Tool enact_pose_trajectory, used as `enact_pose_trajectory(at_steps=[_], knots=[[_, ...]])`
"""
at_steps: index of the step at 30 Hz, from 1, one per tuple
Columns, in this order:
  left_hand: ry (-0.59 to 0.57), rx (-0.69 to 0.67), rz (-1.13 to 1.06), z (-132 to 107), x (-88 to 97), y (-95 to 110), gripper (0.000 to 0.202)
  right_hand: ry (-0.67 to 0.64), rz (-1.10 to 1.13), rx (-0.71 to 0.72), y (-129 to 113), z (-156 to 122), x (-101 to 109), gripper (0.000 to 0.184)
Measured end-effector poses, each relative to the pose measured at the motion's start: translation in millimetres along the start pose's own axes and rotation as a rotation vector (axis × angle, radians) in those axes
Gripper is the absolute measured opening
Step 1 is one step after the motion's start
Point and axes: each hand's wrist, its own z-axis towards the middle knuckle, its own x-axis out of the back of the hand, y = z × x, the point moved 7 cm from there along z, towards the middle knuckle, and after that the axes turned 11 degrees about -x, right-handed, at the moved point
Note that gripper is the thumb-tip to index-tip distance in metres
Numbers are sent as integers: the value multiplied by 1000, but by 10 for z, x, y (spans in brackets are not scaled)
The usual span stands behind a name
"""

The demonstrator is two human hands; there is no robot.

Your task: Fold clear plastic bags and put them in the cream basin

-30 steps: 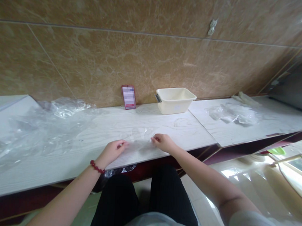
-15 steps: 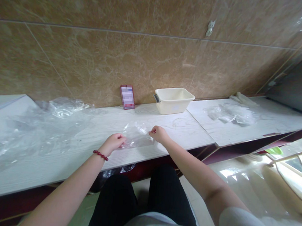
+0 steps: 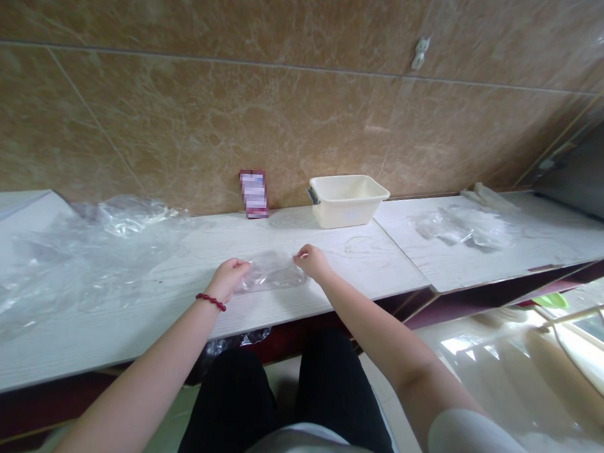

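Observation:
A small clear plastic bag (image 3: 272, 273) lies on the white wood-grain counter (image 3: 329, 281) in front of me. My left hand (image 3: 229, 279), with a red bead bracelet at the wrist, pinches the bag's left edge. On the other side my right hand (image 3: 311, 261) pinches its right edge. Both hands rest low over the counter, fingers closed on the plastic, with the bag held between them.
A heap of crumpled clear plastic (image 3: 81, 250) covers the counter's left part. A cream tub (image 3: 347, 200) and a small red-and-white pack (image 3: 254, 193) stand by the marble wall. More clear bags (image 3: 459, 227) lie on the right counter section. Glossy floor lies below right.
Both hands have moved away from me across the counter with the bag. The bag was lifted and puffed up half a second ago and now lies lower on the surface.

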Motion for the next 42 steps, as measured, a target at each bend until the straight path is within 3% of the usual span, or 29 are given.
enact_pose_trajectory(at_steps=[5,11,15,20,30,37,42], knots=[[64,-16,-54,51,-62,-53,22,-20,48,-16,-18,64,-77,9],[125,-63,-123,19,-46,-51,36,-6,152,-2,54,147,-147,27],[88,-42,-180,28,-59,-65,45,-50,151,24,68,184,-196,34],[-11,15,-261,58,-151,-118,34,18,63,136,-20,160,-172,29],[117,-12,-277,146,-113,-143,33,27,18,182,-49,157,-224,28],[149,-86,-150,195,47,-180,28,44,39,188,-39,179,-240,30],[65,-142,290,60,214,-50,31,40,43,204,-45,175,-237,29]])
